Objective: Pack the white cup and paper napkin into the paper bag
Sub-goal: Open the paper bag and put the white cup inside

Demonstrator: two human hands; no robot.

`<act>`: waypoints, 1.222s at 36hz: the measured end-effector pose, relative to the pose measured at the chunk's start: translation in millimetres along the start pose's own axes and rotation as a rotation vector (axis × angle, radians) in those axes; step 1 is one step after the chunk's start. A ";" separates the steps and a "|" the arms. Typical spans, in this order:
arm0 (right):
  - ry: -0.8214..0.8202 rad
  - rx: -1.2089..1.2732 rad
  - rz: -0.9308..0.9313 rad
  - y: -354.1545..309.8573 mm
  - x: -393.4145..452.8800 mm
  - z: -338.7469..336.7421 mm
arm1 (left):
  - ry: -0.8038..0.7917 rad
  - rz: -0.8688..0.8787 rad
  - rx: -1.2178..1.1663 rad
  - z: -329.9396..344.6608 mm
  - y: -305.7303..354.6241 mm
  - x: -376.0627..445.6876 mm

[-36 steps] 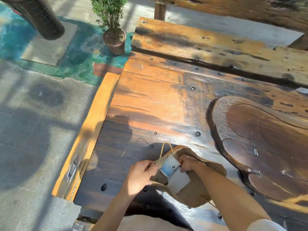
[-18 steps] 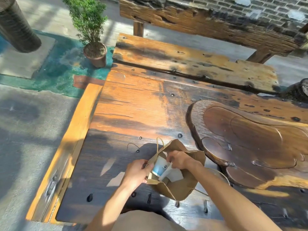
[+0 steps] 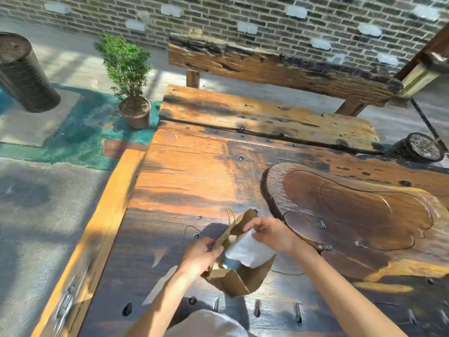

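Observation:
A brown paper bag (image 3: pixel 237 282) stands open on the dark wooden table (image 3: pixel 194 178), near its front edge. My left hand (image 3: pixel 200 255) pinches the bag's left rim and holds it open. My right hand (image 3: pixel 272 233) grips the top of a white paper napkin (image 3: pixel 249 250) that sticks out of the bag's mouth. Under the napkin, inside the bag, a small part of the white cup (image 3: pixel 232 263) with a blue band shows; the remainder is hidden.
A carved dark wood slab (image 3: pixel 352 215) lies on the table right of the bag. A wooden bench (image 3: pixel 262 115) runs along the table's far side. On the ground to the left stand a potted plant (image 3: pixel 131 81) and a dark cylinder (image 3: pixel 24 74).
My right hand has lifted from inside the bag to its upper rim, and the napkin now stands higher, covering most of the cup. The camera has tilted up, showing the brick wall.

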State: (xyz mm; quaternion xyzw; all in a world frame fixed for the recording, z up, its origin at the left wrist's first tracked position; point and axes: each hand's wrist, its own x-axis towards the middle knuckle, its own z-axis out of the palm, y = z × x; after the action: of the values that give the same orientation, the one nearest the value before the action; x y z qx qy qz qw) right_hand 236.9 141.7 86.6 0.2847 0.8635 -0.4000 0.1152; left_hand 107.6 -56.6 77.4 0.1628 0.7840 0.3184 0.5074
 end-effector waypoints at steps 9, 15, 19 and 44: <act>0.121 0.234 0.056 -23.0 -32.2 -31.8 | 0.075 0.073 0.030 5.8 2.5 -7.3; 0.208 0.559 0.037 -45.2 -48.6 -53.9 | 0.170 0.123 0.035 6.9 4.0 -9.2; 0.247 0.646 -0.014 -60.2 -58.1 -69.2 | 0.186 0.111 0.023 7.1 9.8 -13.4; 0.566 0.084 -0.413 -173.8 -114.0 -91.7 | -0.298 0.470 -0.988 -27.9 159.4 -151.1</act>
State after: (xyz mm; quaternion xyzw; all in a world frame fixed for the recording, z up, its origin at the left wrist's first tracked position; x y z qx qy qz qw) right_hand 230.6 75.5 303.8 0.2082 0.8833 -0.3553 -0.2238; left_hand 136.9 -34.7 295.7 0.1193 0.4044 0.7255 0.5439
